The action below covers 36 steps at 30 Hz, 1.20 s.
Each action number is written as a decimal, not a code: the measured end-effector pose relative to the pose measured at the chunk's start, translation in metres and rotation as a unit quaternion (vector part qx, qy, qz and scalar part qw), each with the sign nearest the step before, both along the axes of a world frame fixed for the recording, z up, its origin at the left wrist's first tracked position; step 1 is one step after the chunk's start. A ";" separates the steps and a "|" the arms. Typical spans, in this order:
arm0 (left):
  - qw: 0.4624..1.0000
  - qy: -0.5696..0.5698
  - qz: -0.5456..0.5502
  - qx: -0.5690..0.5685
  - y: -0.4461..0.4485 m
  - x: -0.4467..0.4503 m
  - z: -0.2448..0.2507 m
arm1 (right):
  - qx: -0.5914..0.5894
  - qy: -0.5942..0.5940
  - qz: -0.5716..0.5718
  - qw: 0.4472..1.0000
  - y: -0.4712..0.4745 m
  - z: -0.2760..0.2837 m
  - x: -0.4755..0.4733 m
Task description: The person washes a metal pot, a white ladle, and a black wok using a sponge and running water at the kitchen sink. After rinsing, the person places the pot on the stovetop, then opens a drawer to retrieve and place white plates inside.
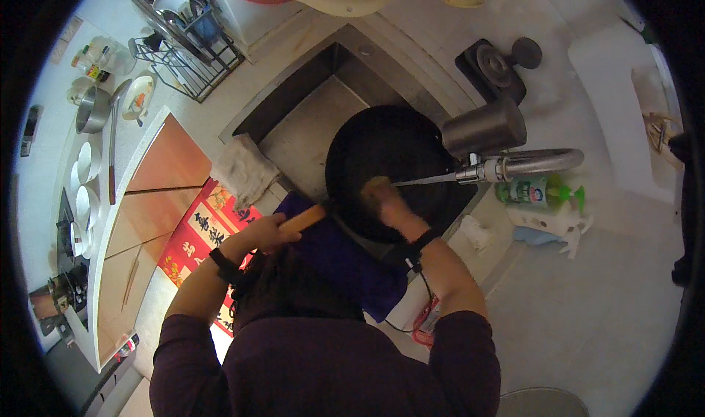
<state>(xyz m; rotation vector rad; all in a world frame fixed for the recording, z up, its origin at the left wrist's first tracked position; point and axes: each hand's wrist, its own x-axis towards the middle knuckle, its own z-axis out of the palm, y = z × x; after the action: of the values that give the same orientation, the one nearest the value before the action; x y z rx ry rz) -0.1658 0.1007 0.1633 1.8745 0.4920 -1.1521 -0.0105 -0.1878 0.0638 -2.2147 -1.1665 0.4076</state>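
Observation:
A black wok (407, 136) rests in the right part of a steel sink (303, 119), under the tap (490, 170). A stream of water (424, 180) runs from the spout into it. My left hand (272, 234) grips the wok's wooden handle (304, 218) at the sink's front edge. Inside the wok, my right hand (394, 205) presses a yellowish scrubber or sponge (377, 183) to the surface; motion blur hides its exact form. A dark blue cloth (352, 268) hangs over the sink's front edge, between the wok and my body.
A beige rag (245, 166) lies at the sink's left corner. Green soap bottle (531, 191) and a white spray bottle (542, 218) stand right of the tap. The dish rack (187, 81) is at upper left. Bowls (87, 207) and a pot (93, 110) line the left counter.

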 end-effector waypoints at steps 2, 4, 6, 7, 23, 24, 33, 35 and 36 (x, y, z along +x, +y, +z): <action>1.000 -0.003 -0.003 0.002 0.001 0.000 0.001 | 0.077 0.167 -0.099 0.978 0.026 0.001 -0.014; 1.000 -0.003 -0.005 0.007 0.001 -0.001 0.003 | 0.030 0.217 -0.162 0.962 0.045 0.008 -0.012; 1.000 -0.023 -0.008 0.016 -0.001 -0.001 0.006 | -0.142 0.151 -0.191 0.959 0.058 0.019 0.003; 0.999 -0.037 -0.012 0.021 -0.002 0.000 0.007 | -0.166 0.123 -0.146 0.967 0.058 0.026 0.011; 0.999 -0.029 0.017 0.008 -0.001 -0.006 -0.005 | -0.222 0.094 -0.170 0.955 -0.019 -0.020 0.104; 1.000 -0.026 0.016 0.009 -0.001 -0.006 -0.004 | -0.214 0.093 -0.171 0.957 -0.026 -0.010 0.096; 0.999 -0.030 0.011 -0.005 0.001 -0.005 0.002 | -0.259 0.223 0.006 0.940 -0.009 0.014 -0.001; 0.999 -0.050 -0.006 0.005 0.002 -0.004 0.001 | -0.113 0.218 -0.004 0.969 0.022 0.019 -0.012; 0.998 -0.063 -0.015 0.011 0.002 -0.004 0.001 | -0.129 0.237 -0.028 0.962 0.037 0.021 -0.011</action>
<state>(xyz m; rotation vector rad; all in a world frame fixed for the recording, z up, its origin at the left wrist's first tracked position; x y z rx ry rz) -0.1696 0.1028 0.1640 1.9658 0.4090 -1.0425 -0.0218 -0.1504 0.0845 -2.1807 -0.8241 1.0509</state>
